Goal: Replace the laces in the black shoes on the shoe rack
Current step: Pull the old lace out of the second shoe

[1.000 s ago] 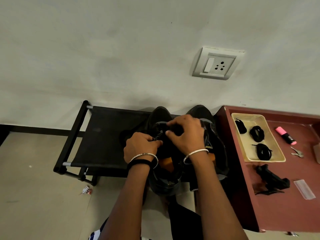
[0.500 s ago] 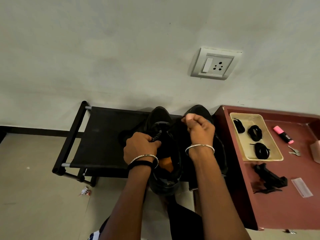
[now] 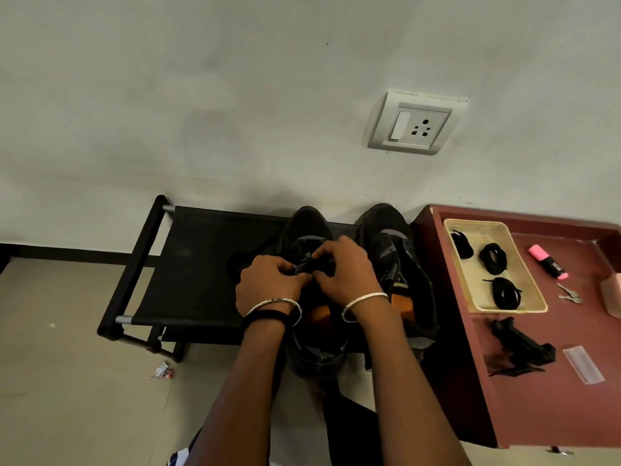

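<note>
Both forearms entered from the bottom edge and converged upward, bare to the wrists. Wrists were near each other, apart.

Left hand (image 3: 268, 285): back facing the camera, fingers curled, tips pinched at the lacing zone of the black shoe (image 3: 307, 223).

Right hand (image 3: 347, 270): back facing the camera, fingers (image 3: 327, 252) curled down onto the same zone, thumb hidden.

Fingertips of the two hands were just beside each other; contact could not be resolved. What they pinched was too dark to tell.

Left bangle (image 3: 274, 302) and black band (image 3: 265, 316) sat on the left wrist, right bangle (image 3: 364, 299) on the right.
</note>
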